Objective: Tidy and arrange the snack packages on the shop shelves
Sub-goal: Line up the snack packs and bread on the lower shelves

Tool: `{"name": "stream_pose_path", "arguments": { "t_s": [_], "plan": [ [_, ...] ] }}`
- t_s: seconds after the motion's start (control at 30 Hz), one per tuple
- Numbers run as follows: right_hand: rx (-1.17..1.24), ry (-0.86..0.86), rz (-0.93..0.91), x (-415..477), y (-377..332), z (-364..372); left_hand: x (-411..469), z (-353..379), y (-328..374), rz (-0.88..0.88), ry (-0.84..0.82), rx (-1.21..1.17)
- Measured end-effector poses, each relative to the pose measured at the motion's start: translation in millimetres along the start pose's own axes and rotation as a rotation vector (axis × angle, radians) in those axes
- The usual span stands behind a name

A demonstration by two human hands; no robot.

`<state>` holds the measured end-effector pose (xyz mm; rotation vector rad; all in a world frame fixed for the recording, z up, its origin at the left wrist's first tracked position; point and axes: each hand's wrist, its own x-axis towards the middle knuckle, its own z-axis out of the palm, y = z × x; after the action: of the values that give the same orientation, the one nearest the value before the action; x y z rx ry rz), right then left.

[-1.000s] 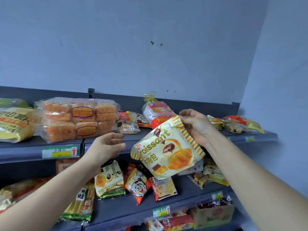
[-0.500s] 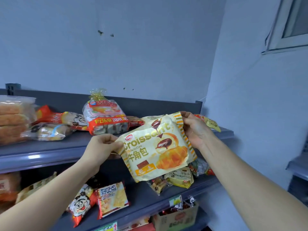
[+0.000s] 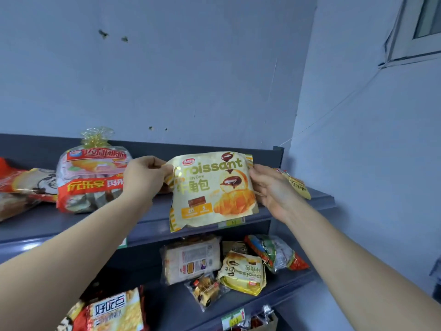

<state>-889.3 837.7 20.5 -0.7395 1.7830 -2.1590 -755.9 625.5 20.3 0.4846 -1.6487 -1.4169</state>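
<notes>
Croissant pack (image 3: 212,189) held upright, print facing out, in front of top shelf (image 3: 95,225), right of centre; lower edge hangs past shelf's front lip and covers part of a price tag there. Can't tell whether pack touches the board. L hand (image 3: 143,177) pinches top-left corner, fingers curled in over the seam. R hand (image 3: 274,189) grips right edge about mid-height, fingers wrapped behind, thumb in front. Bread bag (image 3: 93,177) w/ gold tie stands just left of L hand, nearly touching the knuckles; red packs (image 3: 19,185) lie further left at frame edge. Yellow pack (image 3: 298,185) sits right behind R hand, near shelf's right end, which stops close to side wall. Bare grey board shows betw. bread bag and croissant pack, and under L wrist along front lip. Back panel rises low behind the goods, wall above it. Lower shelf (image 3: 274,297): clear-wrapped cake pack (image 3: 191,259), 2nd croissant pack (image 3: 243,273) lying upside down, small sweets bag (image 3: 206,290) just in front betw. the two, red-green pack (image 3: 274,254) at right, close to the end. Orange-yellow pack (image 3: 117,311) at bottom left. Price tag (image 3: 233,318) on lower lip. Window corner (image 3: 424,20) top right.
</notes>
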Motion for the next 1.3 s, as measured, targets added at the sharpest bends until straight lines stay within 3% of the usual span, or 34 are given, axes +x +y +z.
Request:
{"name": "stream_pose_path", "arguments": {
  "t_s": [0.17, 0.3, 0.4, 0.6, 0.8, 0.97, 1.1, 1.3],
  "plan": [
    [-0.114, -0.034, -0.024, 53.9, 9.5, -5.4, 47.7, 32.3, -13.2, 0.049, 0.061, 0.028],
    [-0.247, -0.043, 0.042, 95.1, 20.4, -8.4, 83.0, 52.1, -37.5, -0.016, 0.060, 0.020],
    [-0.304, -0.075, 0.124, 118.3, 34.5, -9.4, 93.0, 64.0, -52.3, -0.010, -0.041, 0.181],
    [-0.323, -0.109, 0.125, 147.7, 41.7, -17.0, 95.3, 80.5, -55.0, 0.181, -0.205, 0.519],
    [-0.667, 0.096, -0.020, 175.4, 29.2, -67.3, 103.8, 96.0, -57.3, 0.144, -0.080, 0.754],
    [-0.947, 0.098, 0.070, 185.9, 40.4, -112.5, 108.0, 113.7, -65.5, 0.048, 0.052, 0.787],
    [-0.840, -0.042, 0.227, 189.1, 42.2, -124.8, 103.9, 128.0, -77.7, 0.009, 0.148, 0.807],
    [-0.590, -0.533, 0.389, 196.7, 44.5, -135.7, 90.3, 140.2, -78.7, 0.169, 0.255, 0.892]
  ]
}}
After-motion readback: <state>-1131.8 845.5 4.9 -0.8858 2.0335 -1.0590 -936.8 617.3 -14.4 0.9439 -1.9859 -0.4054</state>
